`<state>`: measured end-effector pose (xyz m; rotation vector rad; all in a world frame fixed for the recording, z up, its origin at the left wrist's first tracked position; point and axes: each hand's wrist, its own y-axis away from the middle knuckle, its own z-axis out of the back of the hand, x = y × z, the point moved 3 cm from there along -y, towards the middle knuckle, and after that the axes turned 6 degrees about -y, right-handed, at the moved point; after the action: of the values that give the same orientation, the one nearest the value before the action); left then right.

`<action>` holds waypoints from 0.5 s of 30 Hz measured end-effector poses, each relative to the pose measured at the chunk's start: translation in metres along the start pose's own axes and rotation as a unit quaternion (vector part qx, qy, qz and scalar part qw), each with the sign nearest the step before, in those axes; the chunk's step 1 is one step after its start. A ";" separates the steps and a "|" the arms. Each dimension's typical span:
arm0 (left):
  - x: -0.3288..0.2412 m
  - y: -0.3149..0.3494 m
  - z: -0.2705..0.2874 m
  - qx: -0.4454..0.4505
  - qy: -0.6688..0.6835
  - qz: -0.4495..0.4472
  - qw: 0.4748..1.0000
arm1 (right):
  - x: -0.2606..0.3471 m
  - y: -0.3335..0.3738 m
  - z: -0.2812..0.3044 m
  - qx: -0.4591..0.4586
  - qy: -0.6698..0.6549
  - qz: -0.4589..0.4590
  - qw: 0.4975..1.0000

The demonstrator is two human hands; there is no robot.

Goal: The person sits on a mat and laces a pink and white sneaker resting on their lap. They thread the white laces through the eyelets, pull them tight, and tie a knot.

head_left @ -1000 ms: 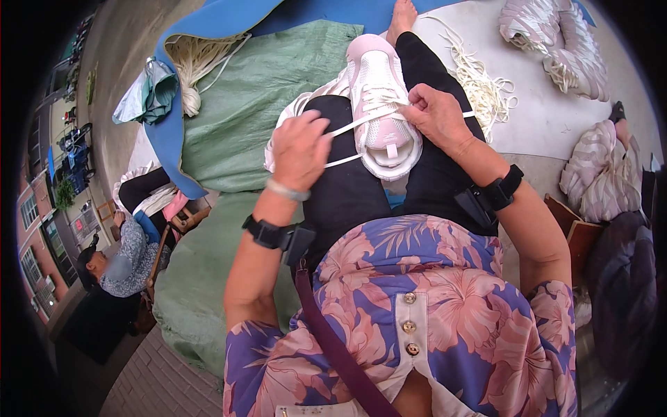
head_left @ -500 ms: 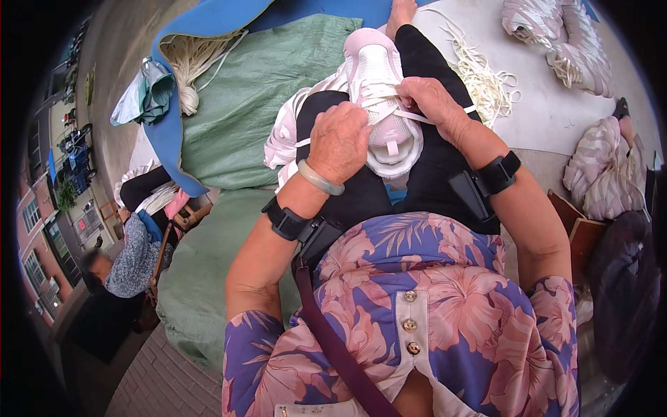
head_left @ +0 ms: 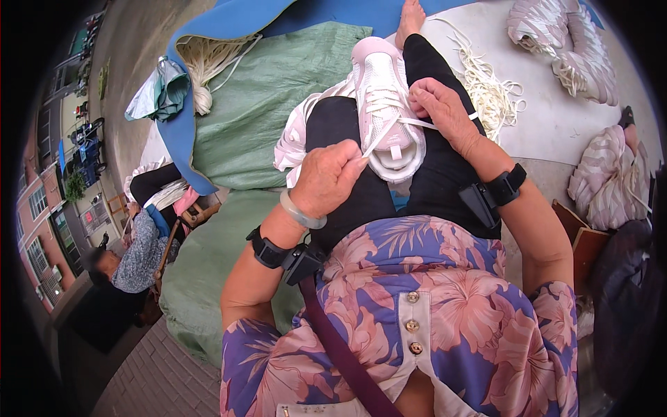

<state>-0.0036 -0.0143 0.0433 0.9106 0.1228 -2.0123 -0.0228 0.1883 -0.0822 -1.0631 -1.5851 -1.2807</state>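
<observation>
A pink and white sneaker (head_left: 373, 68) rests on my black-trousered thighs, toe pointing away and heel opening toward me. White shoelace is threaded across its tongue. Below the heel side, my left hand (head_left: 328, 177) pinches one white lace end (head_left: 380, 137), pulled taut toward me and to the left. My right hand (head_left: 448, 115) is closed at the shoe's right side, with the other lace end running through its curled fingers and out past the palm. Beside my left thigh lie more pink and white shoes (head_left: 295, 135), partly hidden by my leg.
Loose white laces (head_left: 490, 97) lie in a heap at the right, and a bundle of laces (head_left: 198, 62) hangs by the blue mat (head_left: 174, 115). Strung shoe clusters (head_left: 583, 59) sit at the far right. A green sheet (head_left: 278, 76) spreads leftward. Another person (head_left: 142, 243) sits at left.
My left hand has moved down and toward me, drawing its lace end away from the shoe. My right hand has shifted only slightly. The crossed laces over the tongue now lie flatter.
</observation>
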 end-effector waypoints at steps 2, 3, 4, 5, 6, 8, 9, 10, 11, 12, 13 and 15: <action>-0.010 -0.006 0.008 0.001 0.012 0.009 1.000 | 0.009 0.002 -0.001 -0.002 0.071 0.082 0.994; -0.018 -0.009 0.015 -0.021 0.001 -0.007 1.000 | 0.023 0.004 -0.009 0.011 0.099 0.122 0.988; -0.028 -0.017 0.023 -0.041 -0.008 -0.028 0.999 | 0.035 0.004 -0.015 0.019 0.128 0.161 0.978; -0.036 -0.024 0.031 -0.061 -0.018 -0.048 0.997 | 0.044 0.003 -0.023 0.017 0.146 0.244 0.959; -0.044 -0.030 0.038 -0.071 -0.014 -0.064 0.995 | 0.050 0.002 -0.030 0.081 0.099 0.208 0.970; -0.052 -0.039 0.048 -0.091 -0.005 -0.091 0.992 | 0.068 0.005 -0.043 0.210 0.005 0.131 0.969; -0.049 -0.041 0.050 -0.102 0.045 -0.100 0.989 | 0.078 0.009 -0.047 0.259 -0.079 0.069 0.960; -0.046 -0.041 0.052 -0.108 0.066 -0.085 0.988 | 0.095 0.013 -0.042 0.241 -0.087 0.057 0.965; -0.042 -0.043 0.054 -0.111 0.089 -0.071 0.987 | 0.115 0.017 -0.033 0.220 -0.095 0.045 0.970; -0.040 -0.042 0.054 -0.116 0.111 -0.056 0.986 | 0.132 0.019 -0.023 0.200 -0.103 0.032 0.974; -0.036 -0.040 0.050 -0.118 0.179 -0.021 0.977 | 0.147 0.019 -0.007 0.217 -0.146 0.046 0.964; -0.026 -0.038 0.041 -0.122 0.201 -0.025 0.972 | 0.164 0.022 0.021 0.211 -0.239 0.078 0.945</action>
<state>-0.0463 0.0095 0.0803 1.1498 0.6098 -1.7844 -0.0550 0.2310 0.0763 -1.2438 -1.9713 -0.5517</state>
